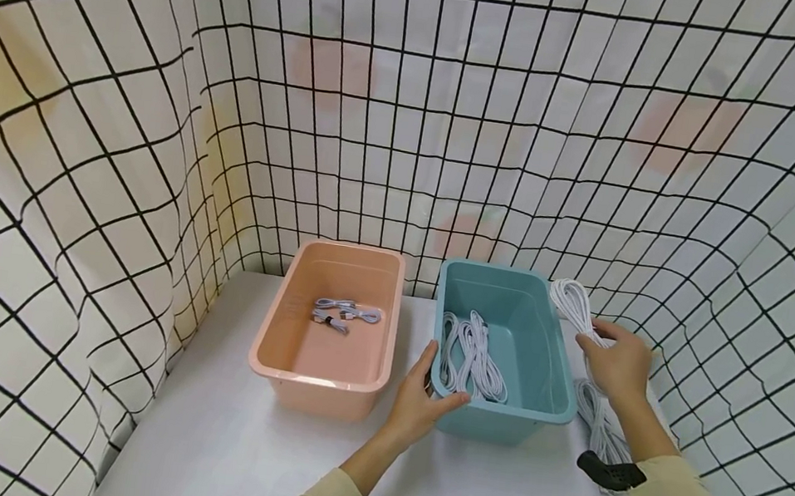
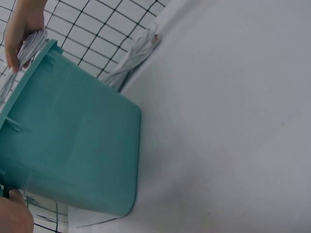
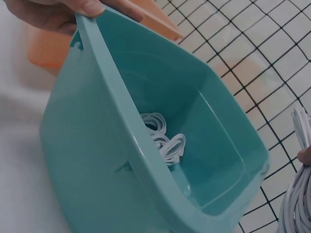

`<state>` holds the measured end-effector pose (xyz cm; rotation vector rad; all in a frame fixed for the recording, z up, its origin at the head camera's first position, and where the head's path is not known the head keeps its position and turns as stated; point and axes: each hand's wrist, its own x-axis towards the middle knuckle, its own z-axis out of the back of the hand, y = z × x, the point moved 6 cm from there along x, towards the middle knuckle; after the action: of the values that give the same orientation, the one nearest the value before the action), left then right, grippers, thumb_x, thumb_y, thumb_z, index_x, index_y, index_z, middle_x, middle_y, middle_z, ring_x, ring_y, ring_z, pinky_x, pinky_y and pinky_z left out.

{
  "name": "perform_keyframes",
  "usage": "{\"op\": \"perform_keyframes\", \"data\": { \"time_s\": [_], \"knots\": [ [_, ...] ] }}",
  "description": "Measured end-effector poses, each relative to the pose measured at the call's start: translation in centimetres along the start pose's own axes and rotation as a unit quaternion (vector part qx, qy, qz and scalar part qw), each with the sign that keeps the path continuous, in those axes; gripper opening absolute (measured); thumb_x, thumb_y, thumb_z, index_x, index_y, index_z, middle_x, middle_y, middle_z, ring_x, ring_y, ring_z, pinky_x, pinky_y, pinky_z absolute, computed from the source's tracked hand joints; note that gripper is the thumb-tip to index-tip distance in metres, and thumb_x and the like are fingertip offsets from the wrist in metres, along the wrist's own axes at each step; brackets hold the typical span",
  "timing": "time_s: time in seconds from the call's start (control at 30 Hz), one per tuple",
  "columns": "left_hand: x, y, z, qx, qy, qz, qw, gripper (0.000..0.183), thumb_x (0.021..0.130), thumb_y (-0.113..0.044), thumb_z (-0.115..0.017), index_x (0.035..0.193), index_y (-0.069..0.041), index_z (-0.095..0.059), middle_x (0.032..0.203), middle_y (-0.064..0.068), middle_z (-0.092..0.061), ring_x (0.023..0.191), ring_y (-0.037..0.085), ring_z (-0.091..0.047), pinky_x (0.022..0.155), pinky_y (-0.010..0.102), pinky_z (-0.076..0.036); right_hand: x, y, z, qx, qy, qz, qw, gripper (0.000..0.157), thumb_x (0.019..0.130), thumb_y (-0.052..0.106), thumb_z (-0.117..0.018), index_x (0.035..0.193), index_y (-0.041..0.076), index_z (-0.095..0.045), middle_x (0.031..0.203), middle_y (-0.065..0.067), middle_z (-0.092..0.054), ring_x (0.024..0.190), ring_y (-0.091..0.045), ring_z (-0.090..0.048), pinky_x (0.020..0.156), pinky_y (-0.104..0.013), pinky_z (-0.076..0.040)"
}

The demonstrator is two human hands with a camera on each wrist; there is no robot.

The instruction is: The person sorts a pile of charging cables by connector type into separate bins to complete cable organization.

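Note:
My left hand (image 1: 418,406) grips the near left corner of a teal bin (image 1: 534,417), its thumb along the front rim. Coiled white cables (image 1: 477,359) lie inside this bin, toward its left side. Just outside the bin's right rim, my right hand (image 1: 619,363) holds a long bundle of white cable (image 1: 573,303) by its middle. The same held cable bundle (image 3: 296,199) shows at the right edge of the right wrist view. Another white cable bundle (image 1: 600,426) lies on the table right of the bin, partly behind my right wrist.
A peach bin (image 1: 319,388) stands left of the teal one, with several short tied cables (image 1: 347,313) inside. Black wire grid panels (image 1: 418,150) backed with white cloth enclose the white table (image 1: 206,441) at the back and both sides.

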<state>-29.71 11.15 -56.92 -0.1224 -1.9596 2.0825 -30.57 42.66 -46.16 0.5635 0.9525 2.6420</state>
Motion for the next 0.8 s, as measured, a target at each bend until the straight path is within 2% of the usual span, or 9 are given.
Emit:
{"op": "perform_keyframes", "data": {
  "time_s": [0.13, 0.5, 0.8],
  "knots": [
    [0.0, 0.0, 0.0, 0.000, -0.001, 0.003, 1.0000, 0.105, 0.085, -0.026, -0.089, 0.165, -0.010, -0.023, 0.169, 0.000, -0.023, 0.151, 0.014, -0.024, 0.116, 0.030, -0.032, 0.3, 0.4, -1.0, 0.008, 0.003, -0.008, 1.000, 0.044, 0.100, 0.016, -0.069, 0.138, -0.003, -0.062, 0.130, -0.028, -0.063, 0.128, -0.050, -0.048, 0.104, -0.072, -0.032],
    [0.2, 0.2, -0.1, 0.003, 0.002, 0.002, 1.0000, 0.105, 0.085, -0.027, -0.089, 0.165, -0.009, -0.023, 0.169, 0.003, -0.023, 0.152, 0.017, -0.024, 0.116, 0.032, -0.032, 1.4, 2.8, -2.8, 0.015, 0.017, -0.018, 1.000, 0.043, 0.100, 0.016, -0.067, 0.138, -0.005, -0.062, 0.130, -0.028, -0.062, 0.126, -0.049, -0.050, 0.105, -0.068, -0.037],
    [0.3, 0.3, 0.1, 0.004, 0.002, -0.004, 1.0000, 0.104, 0.085, -0.025, -0.089, 0.165, -0.008, -0.024, 0.169, 0.003, -0.023, 0.152, 0.017, -0.025, 0.115, 0.032, -0.033, 1.9, 3.6, -3.6, 0.063, 0.028, -0.037, 0.997, 0.046, 0.106, 0.028, -0.057, 0.145, 0.002, -0.058, 0.135, -0.022, -0.062, 0.125, -0.043, -0.055, 0.098, -0.056, -0.048]
  ]
}}
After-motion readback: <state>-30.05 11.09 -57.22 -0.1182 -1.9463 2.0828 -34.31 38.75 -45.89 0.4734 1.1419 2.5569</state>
